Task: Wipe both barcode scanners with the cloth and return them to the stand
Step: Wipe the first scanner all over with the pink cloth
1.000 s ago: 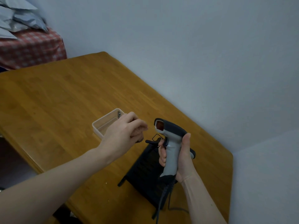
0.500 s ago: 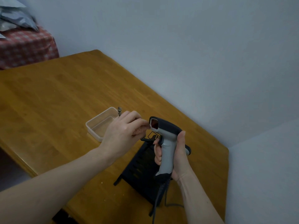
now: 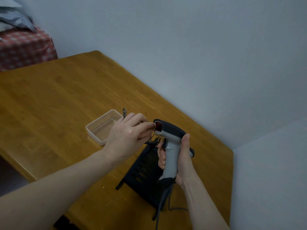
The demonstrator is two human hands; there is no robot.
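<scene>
My right hand point(image 3: 180, 161) grips the handle of a grey and black barcode scanner point(image 3: 169, 143), upright, its red window facing left. My left hand point(image 3: 126, 135) holds a small pinkish cloth point(image 3: 147, 132) bunched in its fingers and presses it against the scanner's window. Under both hands stands the black slotted stand point(image 3: 142, 173) on the wooden table point(image 3: 58, 97). A dark part of a second scanner point(image 3: 191, 152) shows behind my right hand, the rest hidden. The scanner's cable point(image 3: 162, 203) hangs down toward the table's front edge.
A clear plastic tub point(image 3: 103, 127) sits left of the stand, with a black-and-white checked cloth strip point(image 3: 125, 112) at its far rim. A red checked box point(image 3: 25, 48) with grey bags stands beyond the table's far left. A pale wall runs close along the table's right side.
My left hand has moved right with the cloth until it touches the scanner's window. My right hand has kept the scanner upright, with little shift.
</scene>
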